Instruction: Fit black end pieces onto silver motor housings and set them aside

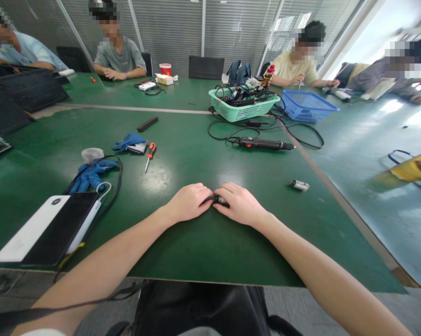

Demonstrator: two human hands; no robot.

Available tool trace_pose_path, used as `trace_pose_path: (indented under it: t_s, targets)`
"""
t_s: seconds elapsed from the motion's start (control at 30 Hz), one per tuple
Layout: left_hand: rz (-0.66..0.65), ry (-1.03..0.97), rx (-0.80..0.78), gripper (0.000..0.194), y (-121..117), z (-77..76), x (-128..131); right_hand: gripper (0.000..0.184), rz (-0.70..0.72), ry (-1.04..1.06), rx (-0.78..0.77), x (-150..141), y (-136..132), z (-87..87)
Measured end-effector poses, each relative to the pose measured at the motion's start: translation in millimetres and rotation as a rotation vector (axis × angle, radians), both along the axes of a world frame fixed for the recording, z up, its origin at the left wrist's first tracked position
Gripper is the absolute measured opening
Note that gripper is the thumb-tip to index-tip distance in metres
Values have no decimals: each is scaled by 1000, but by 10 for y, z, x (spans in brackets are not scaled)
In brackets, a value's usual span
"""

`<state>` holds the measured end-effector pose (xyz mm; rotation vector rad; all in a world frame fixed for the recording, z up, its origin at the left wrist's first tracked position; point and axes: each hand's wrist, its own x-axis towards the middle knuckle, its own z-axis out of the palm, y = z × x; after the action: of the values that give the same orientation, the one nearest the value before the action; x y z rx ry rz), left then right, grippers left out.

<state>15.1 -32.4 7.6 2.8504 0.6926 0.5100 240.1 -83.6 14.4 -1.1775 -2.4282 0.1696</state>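
Low over the green table, my hands meet at a small silver-and-black cylindrical part. My right hand is closed around its silver body and covers much of it. The fingers of my left hand pinch the thin black end on the other side. A similar silver cylinder with a dark tip lies to the right, apart from my hands. Farther out rests a black electric screwdriver with a cable. To the left is an orange-and-black hand screwdriver.
Blue gloves, a white-and-black phone-like slab and cables occupy the left side. At the back stand a green basket full of cables and a blue basket. A yellow tape-like roll is at right. Several people sit around.
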Motion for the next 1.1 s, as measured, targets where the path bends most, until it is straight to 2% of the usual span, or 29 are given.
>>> trace_pose_path:
  t_s: [0.4,0.8,1.1]
  targets:
    - [7,-7,-4,21,1,-12,2,13,21,3,5,19,7,-33]
    - [-15,-10,-5,28,13,-15,-1,18,-1,-64,112,-4,-6,-50]
    - [-17,13,19,29,14,-21,-1,24,23,-69,102,-2,-7,-44]
